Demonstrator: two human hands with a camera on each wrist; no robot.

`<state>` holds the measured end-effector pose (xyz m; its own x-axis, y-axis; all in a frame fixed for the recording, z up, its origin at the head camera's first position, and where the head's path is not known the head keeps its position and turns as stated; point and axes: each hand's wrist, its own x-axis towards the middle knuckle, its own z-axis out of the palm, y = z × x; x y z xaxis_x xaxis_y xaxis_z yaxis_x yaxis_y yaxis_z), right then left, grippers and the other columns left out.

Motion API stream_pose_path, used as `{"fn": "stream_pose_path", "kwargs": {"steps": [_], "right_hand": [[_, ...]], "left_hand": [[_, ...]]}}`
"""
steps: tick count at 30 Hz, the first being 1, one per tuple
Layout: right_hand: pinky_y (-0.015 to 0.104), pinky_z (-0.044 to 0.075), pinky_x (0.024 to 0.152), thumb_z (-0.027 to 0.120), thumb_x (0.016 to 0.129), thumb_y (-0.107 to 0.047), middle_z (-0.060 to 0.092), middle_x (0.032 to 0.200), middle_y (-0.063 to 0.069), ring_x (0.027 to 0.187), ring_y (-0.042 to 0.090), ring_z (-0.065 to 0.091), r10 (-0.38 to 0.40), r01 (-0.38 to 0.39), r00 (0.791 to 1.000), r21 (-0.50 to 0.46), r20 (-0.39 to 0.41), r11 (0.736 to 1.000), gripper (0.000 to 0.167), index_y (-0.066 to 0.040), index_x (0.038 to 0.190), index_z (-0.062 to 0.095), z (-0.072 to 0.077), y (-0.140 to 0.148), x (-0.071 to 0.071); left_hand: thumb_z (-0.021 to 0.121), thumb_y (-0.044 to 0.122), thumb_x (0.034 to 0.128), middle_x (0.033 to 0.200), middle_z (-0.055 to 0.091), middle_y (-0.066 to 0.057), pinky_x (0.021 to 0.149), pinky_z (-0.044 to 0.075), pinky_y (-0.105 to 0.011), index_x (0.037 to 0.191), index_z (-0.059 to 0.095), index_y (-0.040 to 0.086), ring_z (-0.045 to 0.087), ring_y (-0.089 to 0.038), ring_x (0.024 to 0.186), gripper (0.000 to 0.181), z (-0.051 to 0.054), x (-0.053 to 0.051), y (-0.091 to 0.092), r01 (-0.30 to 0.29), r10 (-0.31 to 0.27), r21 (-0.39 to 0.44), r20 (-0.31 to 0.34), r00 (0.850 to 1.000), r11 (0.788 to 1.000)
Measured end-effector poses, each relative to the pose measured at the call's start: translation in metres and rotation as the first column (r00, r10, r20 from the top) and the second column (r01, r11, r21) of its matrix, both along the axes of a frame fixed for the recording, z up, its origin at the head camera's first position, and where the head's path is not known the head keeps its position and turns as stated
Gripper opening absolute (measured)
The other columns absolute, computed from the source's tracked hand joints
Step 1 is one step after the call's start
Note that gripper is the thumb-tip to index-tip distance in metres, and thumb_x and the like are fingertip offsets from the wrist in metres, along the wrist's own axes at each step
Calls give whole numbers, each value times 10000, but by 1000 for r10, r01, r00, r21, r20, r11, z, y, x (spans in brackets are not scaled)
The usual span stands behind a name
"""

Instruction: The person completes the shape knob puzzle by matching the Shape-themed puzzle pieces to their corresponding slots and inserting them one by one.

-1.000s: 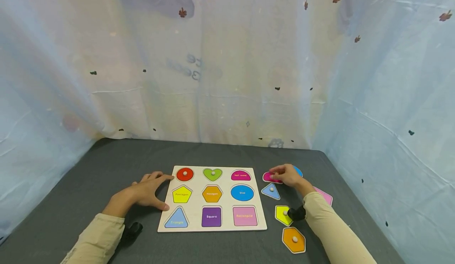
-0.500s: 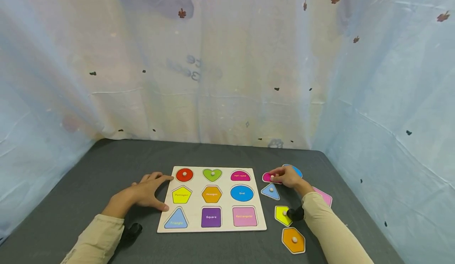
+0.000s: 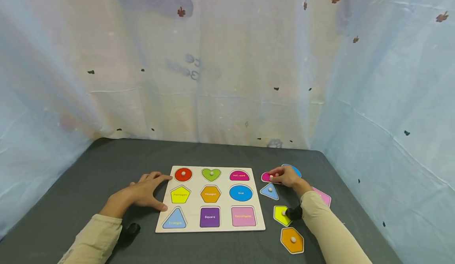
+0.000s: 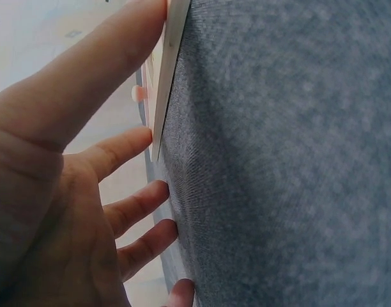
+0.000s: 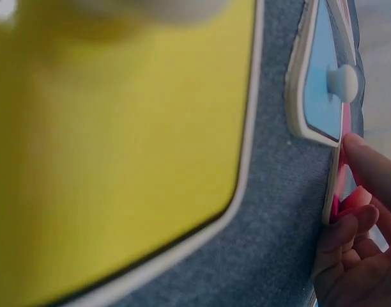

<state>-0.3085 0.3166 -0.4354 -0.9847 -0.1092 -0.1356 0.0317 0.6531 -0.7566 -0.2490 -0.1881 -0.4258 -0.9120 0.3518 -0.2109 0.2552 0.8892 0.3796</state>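
Observation:
My left hand (image 3: 147, 191) lies spread at the left edge of a white puzzle board (image 3: 195, 206), thumb and index fingertip touching that edge; the left wrist view shows the other fingers (image 4: 138, 208) apart from it. A red circle (image 3: 179, 174) and a green heart (image 3: 207, 173), both knobbed, sit in the board's top row. Right of the board, my right hand (image 3: 288, 176) pinches a magenta half-round puzzle piece (image 3: 265, 177) near its white knob. That piece lies on the table, partly covered by the fingers. In the right wrist view the fingertips (image 5: 355, 147) meet it.
Near the right hand lie a light blue triangle piece (image 3: 269, 192), a blue piece (image 3: 296, 170) and a partly hidden pink piece (image 3: 322, 197). Closer in are a yellow pentagon piece (image 3: 281, 214) and an orange hexagon piece (image 3: 292, 240). A printed curtain (image 3: 220, 98) hangs behind the grey table.
The right hand's fingers have shifted slightly at the half-round piece, and its knob now shows more. The left hand stays at the board's edge.

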Motion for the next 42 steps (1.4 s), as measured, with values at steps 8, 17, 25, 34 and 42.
{"fn": "stream_pose_path", "kwargs": {"steps": [8, 17, 25, 34, 42], "right_hand": [[162, 392, 535, 752, 892, -42, 475, 654, -83, 618, 55, 444, -18, 18, 1000, -5, -8, 1000, 262, 114, 1100, 718, 3, -5, 2], [189, 418, 546, 780, 868, -73, 498, 686, -65, 624, 68, 462, 22, -23, 999, -19, -33, 1000, 211, 65, 1027, 758, 0, 0, 1], [195, 398, 569, 774, 868, -75, 539, 704, -42, 663, 88, 475, 13, -14, 999, -4, -52, 1000, 204, 60, 1020, 768, 1, 0, -1], [191, 355, 570, 758, 876, -26, 499, 658, -63, 681, 102, 454, -39, 41, 998, 35, -58, 999, 215, 97, 1052, 747, -1, -2, -1], [224, 354, 602, 750, 889, -42, 522, 676, -44, 720, 121, 455, 1, 2, 995, 30, -98, 1000, 202, 90, 1041, 754, 9, -7, -6]], "left_hand": [[892, 551, 677, 1532, 348, -252, 965, 244, -865, 1532, 413, 202, 332, -527, 1365, 1040, 4, 2, -1, -5, 5, 8, 4, 1000, 1000], [892, 550, 678, 1536, 344, -257, 968, 234, -872, 1529, 415, 201, 330, -534, 1368, 1037, 5, 3, -2, -6, 6, 5, 6, 1000, 1000], [904, 535, 666, 1504, 373, -240, 941, 294, -830, 1517, 428, 185, 362, -502, 1331, 1036, 5, 1, -1, -7, 7, 14, -11, 1000, 1000], [904, 543, 663, 1505, 371, -245, 939, 300, -828, 1515, 434, 173, 355, -507, 1334, 1040, 0, 1, 2, -2, 2, 18, -13, 1000, 1000], [904, 549, 658, 1512, 368, -243, 934, 308, -825, 1515, 434, 182, 358, -508, 1339, 1044, 0, 1, 1, -4, 4, 16, -1, 1000, 1000]]}}
